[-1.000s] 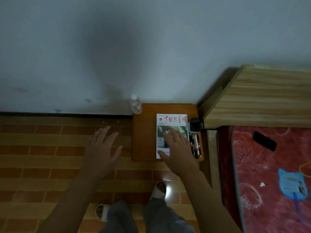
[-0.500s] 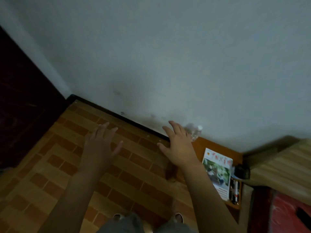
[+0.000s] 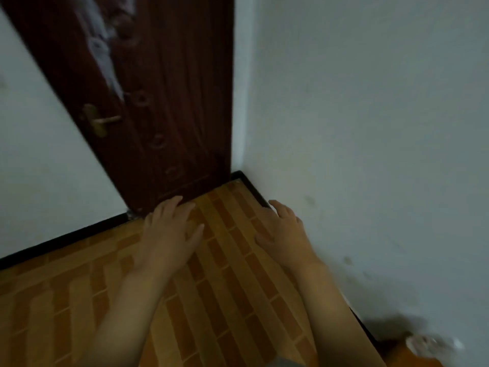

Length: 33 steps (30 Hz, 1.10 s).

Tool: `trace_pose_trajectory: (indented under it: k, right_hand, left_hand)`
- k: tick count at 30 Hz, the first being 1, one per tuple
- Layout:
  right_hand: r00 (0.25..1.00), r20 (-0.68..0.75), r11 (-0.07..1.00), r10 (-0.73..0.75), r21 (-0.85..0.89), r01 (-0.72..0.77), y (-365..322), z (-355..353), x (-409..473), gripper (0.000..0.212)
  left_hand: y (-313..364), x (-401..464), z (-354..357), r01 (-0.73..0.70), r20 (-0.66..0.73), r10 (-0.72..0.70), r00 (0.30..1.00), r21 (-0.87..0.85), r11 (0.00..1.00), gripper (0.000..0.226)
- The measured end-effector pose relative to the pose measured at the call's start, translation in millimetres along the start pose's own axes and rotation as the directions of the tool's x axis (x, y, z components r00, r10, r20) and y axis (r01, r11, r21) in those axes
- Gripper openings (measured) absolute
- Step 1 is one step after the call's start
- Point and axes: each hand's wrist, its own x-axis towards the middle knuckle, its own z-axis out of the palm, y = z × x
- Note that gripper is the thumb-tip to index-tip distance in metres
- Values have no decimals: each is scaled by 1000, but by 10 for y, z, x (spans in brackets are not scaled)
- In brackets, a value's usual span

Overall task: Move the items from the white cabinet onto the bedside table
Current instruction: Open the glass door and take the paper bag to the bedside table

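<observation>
At lower right, blurred clear bottle [image 3: 434, 345] on orange bedside table [image 3: 402, 353].

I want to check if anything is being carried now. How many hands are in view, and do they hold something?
2. The left hand is over the tiled floor near the door; the right hand is nearer the wall. Both are open and hold nothing.

1 head view looks steeply down at the floor [image 3: 79, 300] toward a room corner.
</observation>
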Motion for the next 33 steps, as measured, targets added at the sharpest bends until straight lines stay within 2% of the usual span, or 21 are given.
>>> trace_pose_trajectory:
  k: [2,4,7,12,17,21,24,33]
  right_hand:
    - [998,32,998,-56,2,56,-380,103,263,83]
    - [978,28,978,-207,-23,207,-685,269,497,79]
    - [942,129,948,-311,-24,316,-1121,470,819,73]
    - [846,223,865,-485,-18,501,-1775,905,1439,71]
    - [753,303,795,-584,28,606,-2381,1151,2058,67]
    - [635,339,687,-694,47,725,-2851,1366,2513,67]
    - [550,381,617,-743,71,784,-3258,1587,2708,68]
    - [291,471,409,-833,171,896,-4492,2182,2603,69]
  left_hand:
    - [-372,-39,-196,72,-58,-72,996,-7,997,65]
    - [-694,-84,-354,147,-98,-146,984,0,989,64]
    - [-1054,-154,-543,270,-139,-267,954,6,963,61]
    - [-1625,-212,-613,472,-163,-466,870,-1,881,61]
    - [-2033,-92,-693,635,-203,-620,758,13,772,64]
    - [-2270,20,-828,730,-244,-706,665,12,683,66]
    - [-2436,-28,-938,792,-283,-756,591,25,610,58]
    - [-3051,-636,-1241,930,-347,-869,352,27,365,59]
